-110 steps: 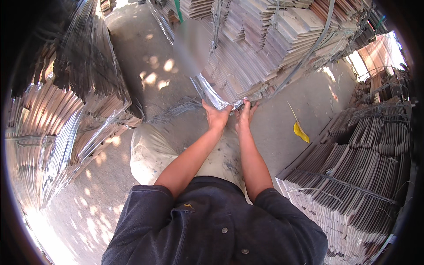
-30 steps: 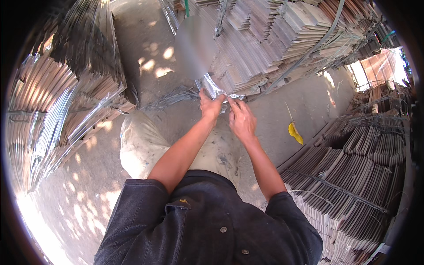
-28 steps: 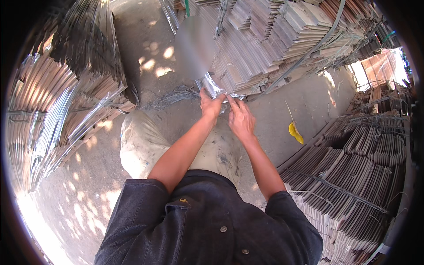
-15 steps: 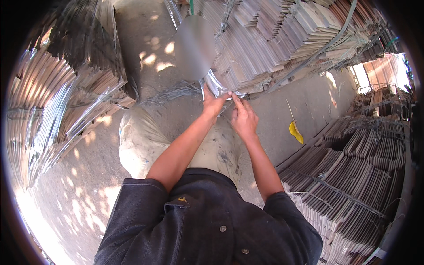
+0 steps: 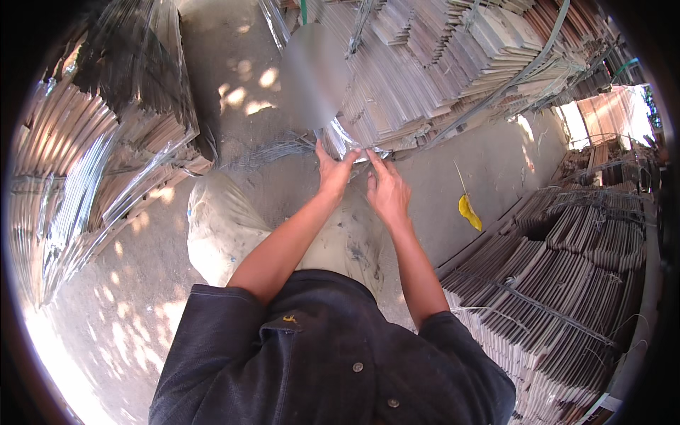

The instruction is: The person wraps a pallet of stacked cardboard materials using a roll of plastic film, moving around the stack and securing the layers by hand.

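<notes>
In front of my knees, a shiny silvery plastic strip [image 5: 338, 139] runs down from a blurred patch to my fingers. My left hand [image 5: 333, 172] grips it, the thumb on one side and the forefinger on the other. My right hand [image 5: 390, 193] meets it at the strip's lower end, its fingertips on the crumpled plastic close to the left thumb and its own thumb held lower. Beyond them stands a large bundle of flattened cardboard [image 5: 397, 92]. The blur hides the strip's upper part, and the exact finger contact is hard to see.
Another cardboard bundle [image 5: 71, 163], wrapped in shiny plastic, stands at the left. A strapped stack [image 5: 567, 283] fills the right side. Tangled grey strapping [image 5: 273, 151] lies on the ground beside my left hand. A yellow leaf [image 5: 469, 211] lies to the right.
The left hand's thumb and forefinger have spread wider around the strip. Both hands have shifted slightly left, and the whole view has moved a little with them.
</notes>
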Demonstrator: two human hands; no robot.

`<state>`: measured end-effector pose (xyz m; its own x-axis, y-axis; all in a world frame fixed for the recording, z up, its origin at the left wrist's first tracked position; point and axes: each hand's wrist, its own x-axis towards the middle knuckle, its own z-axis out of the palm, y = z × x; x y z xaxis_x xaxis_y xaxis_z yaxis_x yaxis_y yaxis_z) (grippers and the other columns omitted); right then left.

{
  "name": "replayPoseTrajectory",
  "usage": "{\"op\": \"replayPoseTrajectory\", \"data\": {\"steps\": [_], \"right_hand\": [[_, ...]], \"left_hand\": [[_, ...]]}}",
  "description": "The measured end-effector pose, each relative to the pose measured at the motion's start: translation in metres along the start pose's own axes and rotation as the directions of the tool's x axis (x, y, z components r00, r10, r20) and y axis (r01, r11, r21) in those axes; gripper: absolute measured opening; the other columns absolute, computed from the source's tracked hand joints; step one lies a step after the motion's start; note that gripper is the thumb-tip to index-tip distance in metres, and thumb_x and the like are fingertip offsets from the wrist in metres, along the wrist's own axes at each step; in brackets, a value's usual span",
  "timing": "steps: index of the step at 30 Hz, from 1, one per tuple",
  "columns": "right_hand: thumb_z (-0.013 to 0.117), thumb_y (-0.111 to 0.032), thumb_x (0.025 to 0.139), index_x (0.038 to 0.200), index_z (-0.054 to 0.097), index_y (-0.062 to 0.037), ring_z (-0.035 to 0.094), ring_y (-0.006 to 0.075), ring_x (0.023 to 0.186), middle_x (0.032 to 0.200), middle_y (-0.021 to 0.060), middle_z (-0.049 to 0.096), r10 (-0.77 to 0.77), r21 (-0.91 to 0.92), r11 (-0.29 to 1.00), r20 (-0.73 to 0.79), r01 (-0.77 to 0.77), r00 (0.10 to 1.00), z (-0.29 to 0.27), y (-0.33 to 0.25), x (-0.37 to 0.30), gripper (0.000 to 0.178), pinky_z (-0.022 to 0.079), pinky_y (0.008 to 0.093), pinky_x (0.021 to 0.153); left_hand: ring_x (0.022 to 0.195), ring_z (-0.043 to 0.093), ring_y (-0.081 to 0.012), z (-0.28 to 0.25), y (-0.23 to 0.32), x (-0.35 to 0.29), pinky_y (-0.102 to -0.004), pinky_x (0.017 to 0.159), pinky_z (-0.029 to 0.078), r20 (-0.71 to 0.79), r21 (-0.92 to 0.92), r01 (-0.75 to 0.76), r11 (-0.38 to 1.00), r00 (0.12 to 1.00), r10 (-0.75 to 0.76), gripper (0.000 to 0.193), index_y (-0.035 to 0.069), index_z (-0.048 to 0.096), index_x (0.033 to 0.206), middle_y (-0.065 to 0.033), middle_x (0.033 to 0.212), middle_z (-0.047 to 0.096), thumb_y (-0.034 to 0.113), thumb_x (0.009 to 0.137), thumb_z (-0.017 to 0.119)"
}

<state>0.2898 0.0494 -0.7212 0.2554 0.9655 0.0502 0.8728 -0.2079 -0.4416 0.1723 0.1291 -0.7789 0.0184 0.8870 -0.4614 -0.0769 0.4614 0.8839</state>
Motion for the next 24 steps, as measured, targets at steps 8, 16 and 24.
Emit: {"op": "replayPoseTrajectory", "data": {"steps": [8, 16, 24], "right_hand": [[0.063, -0.013, 0.095, 0.153, 0.055, -0.0309, 0.074, 0.0376, 0.101, 0.113, 0.0131, 0.076, 0.051, 0.007, 0.999, 0.078, -0.052, 0.996, -0.006, -0.008, 0.004, 0.061, 0.057, 0.0510, 0.087], [0.065, -0.014, 0.096, 0.152, 0.057, -0.0328, 0.075, 0.0351, 0.089, 0.104, 0.0134, 0.079, 0.056, -0.095, 0.995, 0.157, -0.041, 0.986, -0.011, -0.012, 0.016, 0.060, 0.057, 0.0471, 0.085], [0.068, -0.012, 0.095, 0.151, 0.060, -0.0269, 0.073, 0.0300, 0.078, 0.104, 0.0194, 0.078, 0.006, -0.151, 0.988, 0.200, 0.025, 0.980, -0.016, -0.014, 0.021, 0.059, 0.056, 0.0412, 0.079]], "left_hand": [[0.133, 0.057, -0.0333, -0.027, -0.099, 0.035, -0.0449, 0.107, 0.051, 0.060, -0.562, 0.321, 0.763, 0.935, -0.349, 0.074, 0.004, 0.024, 0.165, -0.0247, 0.148, 0.053, 0.015, 0.101, 0.060], [0.095, 0.074, -0.0256, 0.010, -0.138, 0.082, -0.0348, 0.079, 0.064, 0.111, -0.618, 0.389, 0.684, 0.904, -0.414, 0.039, -0.002, 0.061, 0.131, -0.0174, 0.113, 0.072, -0.009, 0.094, 0.048], [0.104, 0.070, -0.0274, 0.043, -0.123, 0.075, -0.0420, 0.088, 0.061, 0.182, -0.888, 0.334, 0.316, 0.886, -0.426, 0.030, 0.001, 0.062, 0.124, -0.0171, 0.117, 0.070, 0.018, 0.105, 0.045]]}}
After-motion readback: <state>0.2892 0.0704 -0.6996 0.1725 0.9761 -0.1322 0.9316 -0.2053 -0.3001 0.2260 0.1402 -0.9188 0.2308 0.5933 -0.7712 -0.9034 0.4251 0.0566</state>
